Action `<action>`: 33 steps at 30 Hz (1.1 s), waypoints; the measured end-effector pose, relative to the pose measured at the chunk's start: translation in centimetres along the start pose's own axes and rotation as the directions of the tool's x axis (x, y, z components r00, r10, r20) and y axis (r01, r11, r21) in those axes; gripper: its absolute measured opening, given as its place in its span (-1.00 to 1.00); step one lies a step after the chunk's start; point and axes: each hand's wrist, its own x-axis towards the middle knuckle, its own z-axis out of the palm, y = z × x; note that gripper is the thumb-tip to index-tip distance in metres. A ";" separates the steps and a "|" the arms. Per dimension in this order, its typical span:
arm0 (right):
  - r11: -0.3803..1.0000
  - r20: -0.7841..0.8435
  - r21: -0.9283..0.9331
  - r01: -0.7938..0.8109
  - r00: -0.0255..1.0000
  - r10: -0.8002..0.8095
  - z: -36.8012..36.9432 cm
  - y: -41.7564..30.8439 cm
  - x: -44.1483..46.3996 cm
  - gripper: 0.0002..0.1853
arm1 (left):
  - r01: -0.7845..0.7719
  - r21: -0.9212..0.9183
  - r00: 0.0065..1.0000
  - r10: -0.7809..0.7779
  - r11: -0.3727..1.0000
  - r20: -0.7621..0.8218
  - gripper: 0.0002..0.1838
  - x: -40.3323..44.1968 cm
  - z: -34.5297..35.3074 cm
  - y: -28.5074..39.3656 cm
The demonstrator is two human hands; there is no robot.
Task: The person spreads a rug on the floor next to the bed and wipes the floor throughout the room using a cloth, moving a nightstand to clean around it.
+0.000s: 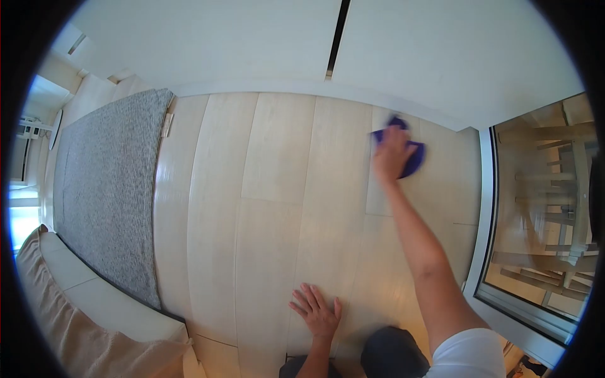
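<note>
My right hand (391, 154) reaches far forward and presses a purple cloth (414, 160) against the light wooden floor (271, 164), close to the base of the white cabinet. The cloth sticks out past the fingers at the top and to the right, and the hand is slightly blurred. Nearer to my body, my left hand (320, 314) rests palm down on the floorboards. Its fingers are spread and it holds nothing.
A white cabinet front (252, 44) with a dark vertical gap runs along the far side. To the left lie a grey rug (110, 189) and a sofa with a beige cover (82, 334). A framed glass panel (535, 220) stands on the right. My dark-clad knee (392, 354) is at the bottom.
</note>
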 end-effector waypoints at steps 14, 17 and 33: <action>0.903 -0.192 0.271 0.333 0.938 -0.288 2.4 13.2 5.2 -0.58 | -0.038 0.058 0.999 0.040 0.998 -0.029 -0.18 0.0 -0.2 0.4; 0.989 -0.128 0.039 -0.145 0.980 0.149 2.8 24.4 3.3 -0.50 | -0.021 0.090 0.999 0.023 0.996 -0.023 -0.19 0.1 -0.1 0.6; 0.949 -0.217 0.226 0.218 0.961 -0.169 2.4 19.4 2.1 -0.55 | -0.059 0.153 0.992 0.074 0.986 -0.098 -0.23 -0.3 1.5 0.6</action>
